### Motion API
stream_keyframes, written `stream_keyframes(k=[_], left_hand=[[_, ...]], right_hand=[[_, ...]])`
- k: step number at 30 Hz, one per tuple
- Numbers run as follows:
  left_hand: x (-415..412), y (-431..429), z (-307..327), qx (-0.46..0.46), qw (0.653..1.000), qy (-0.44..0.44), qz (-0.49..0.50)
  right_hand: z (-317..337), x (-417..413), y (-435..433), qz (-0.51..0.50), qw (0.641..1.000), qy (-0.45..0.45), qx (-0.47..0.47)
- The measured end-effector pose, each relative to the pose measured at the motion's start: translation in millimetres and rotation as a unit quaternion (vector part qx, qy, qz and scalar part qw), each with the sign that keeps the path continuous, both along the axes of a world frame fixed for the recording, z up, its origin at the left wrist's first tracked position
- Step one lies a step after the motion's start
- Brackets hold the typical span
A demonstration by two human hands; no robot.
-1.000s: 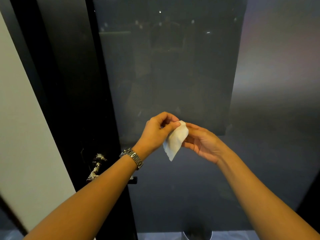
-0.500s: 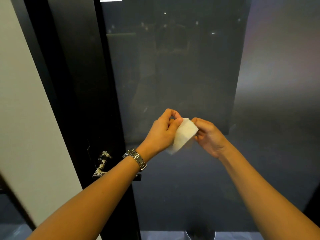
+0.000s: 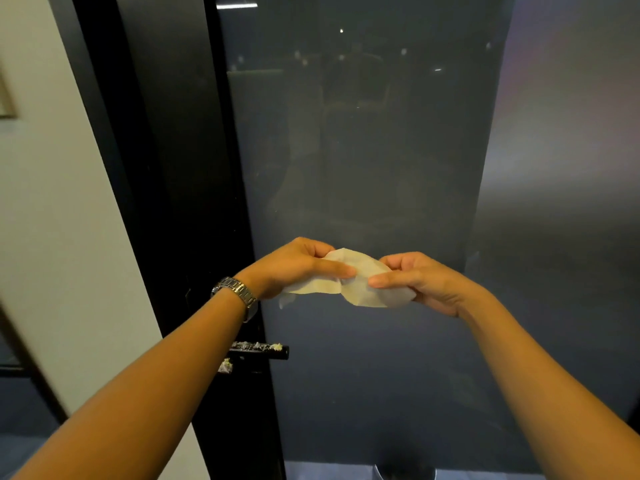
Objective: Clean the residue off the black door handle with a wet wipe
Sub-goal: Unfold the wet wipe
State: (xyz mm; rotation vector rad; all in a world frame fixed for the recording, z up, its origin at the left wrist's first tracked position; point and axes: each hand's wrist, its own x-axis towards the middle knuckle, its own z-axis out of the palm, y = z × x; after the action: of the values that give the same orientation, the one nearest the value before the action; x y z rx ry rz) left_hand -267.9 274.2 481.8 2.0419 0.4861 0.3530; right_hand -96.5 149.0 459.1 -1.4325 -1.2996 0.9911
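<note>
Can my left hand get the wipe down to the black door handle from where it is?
Probably yes. The black door handle sits below the left hand with nothing between them. But the right hand also pinches the wet wipe, so it would have to let go first.

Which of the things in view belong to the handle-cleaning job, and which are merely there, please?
Belongs to the job: wet wipe, pinched between left hand and right hand; black door handle; whitish residue on it.

Just there: wristwatch on the left wrist; glass panel; white wall.
</note>
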Motion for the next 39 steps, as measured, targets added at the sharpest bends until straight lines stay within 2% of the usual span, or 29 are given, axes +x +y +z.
stream_keyframes(k=[7, 13, 18, 21, 25, 32, 36, 39], left_hand=[[-4, 4, -9, -0.043, 0.999, 0.016, -0.027], [5, 2, -19, -0.068, 0.996, -0.041, -0.027], [10, 6, -23, -0.106, 0.99, -0.097, -0.002], [11, 10, -25, -0.135, 0.984, -0.112, 0.007], [12, 14, -26, -0.181, 0.976, -0.124, -0.008], [15, 11, -28, -0.18, 0.976, -0.119, -0.017], [17, 6, -28, -0.158, 0.983, -0.094, -0.028], [18, 5, -31, -0.154, 0.981, -0.114, 0.009]], right_hand=[[-3, -9, 6, -0.017, 0.99, 0.11, 0.083], [-5, -18, 17, -0.043, 0.996, 0.013, 0.083], [-7, -14, 19, 0.008, 0.994, 0.086, 0.069], [-11, -11, 19, 0.033, 0.996, 0.071, 0.043], [-13, -3, 20, -0.01, 0.996, 0.071, 0.053], [-14, 6, 19, 0.011, 0.981, 0.166, 0.104], [-12, 2, 19, 0.033, 0.979, 0.169, 0.109], [-10, -2, 19, 0.038, 0.982, 0.154, 0.104]])
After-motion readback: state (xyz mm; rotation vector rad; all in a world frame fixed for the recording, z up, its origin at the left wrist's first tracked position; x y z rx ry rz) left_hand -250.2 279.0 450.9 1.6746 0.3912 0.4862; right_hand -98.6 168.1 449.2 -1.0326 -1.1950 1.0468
